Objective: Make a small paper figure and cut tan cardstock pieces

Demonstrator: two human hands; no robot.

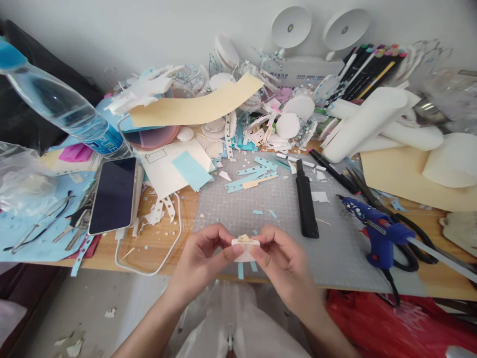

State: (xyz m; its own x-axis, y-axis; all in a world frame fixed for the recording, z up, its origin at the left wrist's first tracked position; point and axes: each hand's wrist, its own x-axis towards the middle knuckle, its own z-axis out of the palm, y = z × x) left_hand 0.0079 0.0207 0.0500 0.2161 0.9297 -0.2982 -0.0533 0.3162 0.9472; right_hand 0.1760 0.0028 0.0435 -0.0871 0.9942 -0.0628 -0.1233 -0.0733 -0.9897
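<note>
A small white piece, perhaps foam or card, is pinched between both hands above the front edge of the grey cutting mat. A bit of cream paper shows along its top edge. My left hand grips its left side with thumb and forefinger, and my right hand grips the right side the same way. Thin light-blue paper strips lie on the mat just below and around the hands. Fingertips hide part of the piece's sides.
Right of the hands lie a black utility knife, a blue glue gun and large scissors. A phone and white cable are on the left, beside a tilted water bottle. Paper scraps and white rolls crowd the back.
</note>
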